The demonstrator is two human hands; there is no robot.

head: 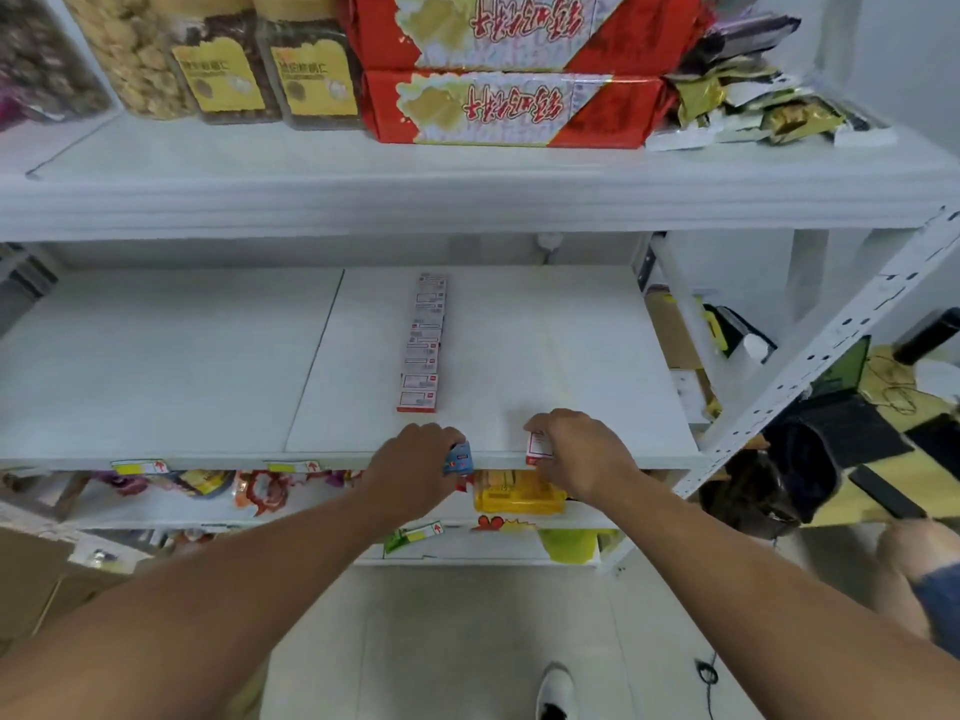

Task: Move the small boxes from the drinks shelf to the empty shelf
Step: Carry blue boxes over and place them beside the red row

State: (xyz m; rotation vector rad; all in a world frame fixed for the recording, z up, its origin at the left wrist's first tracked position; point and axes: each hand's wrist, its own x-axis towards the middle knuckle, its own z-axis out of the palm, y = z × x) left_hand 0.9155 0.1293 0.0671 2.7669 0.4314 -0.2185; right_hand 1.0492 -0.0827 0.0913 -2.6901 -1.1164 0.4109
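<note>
- Head view: a white shelf point(208, 366) spans the middle of the frame, with both of the person's bare arms reaching to its front edge.
- Left hand point(415, 467): fingers curled round a small blue box point(459, 457), held at the shelf's front lip. The grip is closed on the box; whether the box rests on the board cannot be told.
- Right hand point(579, 449): fingers curled over a small white and red box point(537, 447), which stands at the front edge of the same shelf. The hand grips it from above and from the right.
- The two held boxes are near each other but apart, with bare shelf between them.
- A row of small white and red boxes point(423, 350) runs from near the front edge toward the back wall, packed one against the next, just behind and between the two hands.
- Upper shelf point(467, 200): two stacked red packages point(514, 70), clear jars with yellow labels point(270, 70) to their left, and loose foil packets point(753, 90) to their right.
- Lower shelf, beneath the hands: a yellow pack point(519, 493) and assorted colourful packets point(208, 485), partly hidden by the arms.
- Price tags point(140, 466) are fixed along the front lip of the middle shelf.
- A white shoe point(555, 691) shows on the pale floor at the bottom of the frame.
</note>
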